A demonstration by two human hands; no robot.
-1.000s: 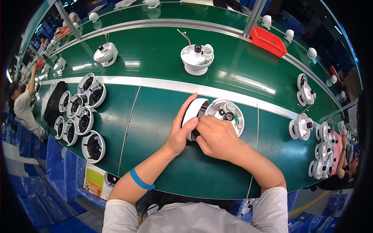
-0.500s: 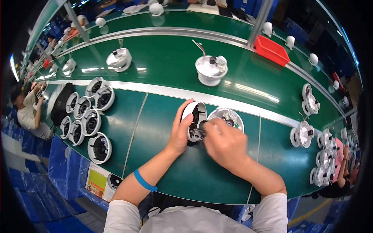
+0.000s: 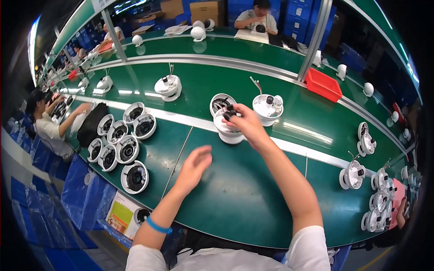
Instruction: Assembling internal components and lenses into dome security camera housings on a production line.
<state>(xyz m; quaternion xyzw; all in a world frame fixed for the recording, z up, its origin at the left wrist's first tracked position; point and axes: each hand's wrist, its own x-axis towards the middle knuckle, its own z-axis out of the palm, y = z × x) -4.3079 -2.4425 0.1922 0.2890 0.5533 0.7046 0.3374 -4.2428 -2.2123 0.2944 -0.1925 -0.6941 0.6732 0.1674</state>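
Note:
My right hand (image 3: 250,125) reaches forward to the aluminium strip, its fingers closed on a black part at the top of a white dome camera base (image 3: 229,137). Against the far side of that base leans a white ring-shaped housing (image 3: 219,98) with a black inside; wires show between the two. My left hand (image 3: 194,168) hovers over the green table, holding nothing, fingers loosely apart and slightly blurred. Another white camera base (image 3: 268,118), with a black knob and upright wires, stands just beyond my right hand.
Several white housings with black insides (image 3: 127,149) are grouped at the left, by a black cloth (image 3: 93,128). More white bases (image 3: 352,175) stand at the right. A red tray (image 3: 323,85) lies at the back right. Co-workers sit at the left (image 3: 49,122) and far side (image 3: 257,20).
The ring housing and base have moved forward from the near table to the strip. My left hand has let go of the housing and drawn back. The view has shifted.

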